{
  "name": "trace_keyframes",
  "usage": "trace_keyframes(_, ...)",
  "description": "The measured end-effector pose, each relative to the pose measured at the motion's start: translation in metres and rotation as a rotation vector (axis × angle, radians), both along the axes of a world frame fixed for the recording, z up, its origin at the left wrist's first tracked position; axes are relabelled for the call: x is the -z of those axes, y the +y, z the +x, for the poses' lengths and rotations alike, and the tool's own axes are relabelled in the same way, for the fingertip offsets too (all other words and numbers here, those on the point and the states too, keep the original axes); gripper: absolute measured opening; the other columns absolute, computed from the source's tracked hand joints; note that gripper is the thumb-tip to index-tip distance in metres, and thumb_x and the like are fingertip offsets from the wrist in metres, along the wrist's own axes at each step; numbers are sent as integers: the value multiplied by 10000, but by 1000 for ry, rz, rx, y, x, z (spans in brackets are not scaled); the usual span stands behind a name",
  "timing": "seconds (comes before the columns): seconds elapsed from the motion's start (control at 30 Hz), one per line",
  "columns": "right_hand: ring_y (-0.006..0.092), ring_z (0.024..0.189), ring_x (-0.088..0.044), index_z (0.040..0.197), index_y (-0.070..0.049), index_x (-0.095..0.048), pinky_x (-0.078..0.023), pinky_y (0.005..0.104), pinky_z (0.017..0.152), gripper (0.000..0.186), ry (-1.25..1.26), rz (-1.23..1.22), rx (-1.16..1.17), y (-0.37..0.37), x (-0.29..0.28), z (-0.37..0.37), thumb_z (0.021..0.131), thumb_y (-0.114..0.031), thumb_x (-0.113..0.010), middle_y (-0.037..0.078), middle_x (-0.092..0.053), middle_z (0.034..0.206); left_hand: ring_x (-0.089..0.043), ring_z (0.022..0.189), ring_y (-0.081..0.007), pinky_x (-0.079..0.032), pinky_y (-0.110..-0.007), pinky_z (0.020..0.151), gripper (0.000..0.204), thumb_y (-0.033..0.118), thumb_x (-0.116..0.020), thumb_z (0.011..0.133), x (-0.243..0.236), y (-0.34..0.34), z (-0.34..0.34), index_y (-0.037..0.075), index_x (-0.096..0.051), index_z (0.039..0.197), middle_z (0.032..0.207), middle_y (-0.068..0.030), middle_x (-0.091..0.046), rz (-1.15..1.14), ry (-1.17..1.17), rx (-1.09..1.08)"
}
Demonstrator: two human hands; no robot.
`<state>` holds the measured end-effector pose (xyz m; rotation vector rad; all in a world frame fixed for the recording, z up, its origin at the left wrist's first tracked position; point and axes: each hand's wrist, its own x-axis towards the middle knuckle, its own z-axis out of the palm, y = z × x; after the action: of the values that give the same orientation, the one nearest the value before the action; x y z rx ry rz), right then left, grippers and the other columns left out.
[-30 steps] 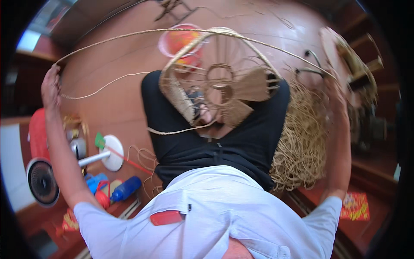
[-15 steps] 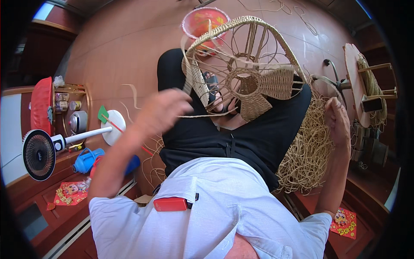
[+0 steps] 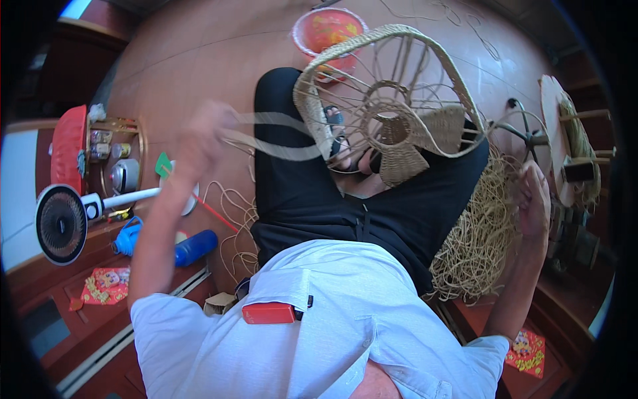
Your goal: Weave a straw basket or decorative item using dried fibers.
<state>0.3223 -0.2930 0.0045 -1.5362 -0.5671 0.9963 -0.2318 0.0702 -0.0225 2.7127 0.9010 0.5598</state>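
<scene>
A half-woven straw basket (image 3: 312, 86) with a thick wrapped rim and open spokes leans between my knees. Two tightly woven panels (image 3: 443, 130) spread from its ring-shaped middle. Out to the left, my left hand (image 3: 206, 136) is smeared by motion. A pale straw cord (image 3: 279, 146) runs in a blurred loop from that hand to the basket's left side. My right hand (image 3: 533, 199) is raised at the right, its fingers curled together. A thin strand arcs from the basket's right rim toward this hand, which appears to pinch it.
A big heap of loose cord (image 3: 475, 233) lies beside my right thigh. Beyond the basket stands a red basin (image 3: 329, 33). At left are a fan (image 3: 61, 225), a blue bottle (image 3: 196, 248) and a low shelf (image 3: 136, 156). A round board with coiled cord (image 3: 577, 126) stands at far right.
My left hand has swung left and away from the basket, drawing the cord out in a loop. My right hand has shifted slightly right and down. The view has shifted a little.
</scene>
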Motion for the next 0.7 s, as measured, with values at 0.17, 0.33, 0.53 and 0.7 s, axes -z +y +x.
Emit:
trace_keyframes(0.17, -2, 598, -307, 1124, -89, -562, -237, 196, 492, 304, 96, 158, -114, 0, -5, -3, 1137, -392, -587, -89, -395, 781, -742, 1031, -317, -555, -447, 857, 214, 248, -637, 1065, -67, 145, -90, 76, -711, 1167, 1048, -152, -763, 85, -56, -499)
trace_keyframes(0.33, 21, 626, -295, 1123, -80, -557, -277, 184, 543, 322, 246, 245, -128, 18, -21, -31, 1188, -379, -457, -49, -396, 809, -738, 1135, -277, -554, -447, 935, 390, 475, -648, 1033, -98, 219, -150, 155, -752, 1229, 1108, -77, -794, 327, -116, -722)
trace_keyframes(0.53, 17, 616, -276, 1088, -95, -543, -238, 193, 521, 290, 56, 154, -126, 33, -18, -48, 1190, -350, -453, -54, -388, 810, -729, 1152, -264, -511, -416, 1014, 648, 681, -369, 1068, -163, 225, -148, 218, -767, 1284, 1136, -13, -811, 216, -101, -906)
trace_keyframes(0.7, 2, 611, -276, 1017, -110, -562, -232, 189, 515, 290, 20, 89, -126, 36, -11, -51, 1177, -344, -499, -83, -372, 750, -738, 1121, -265, -517, -423, 992, 643, 682, -386, 1069, -139, 224, -151, 205, -773, 1259, 1099, -29, -813, 204, -47, -946)
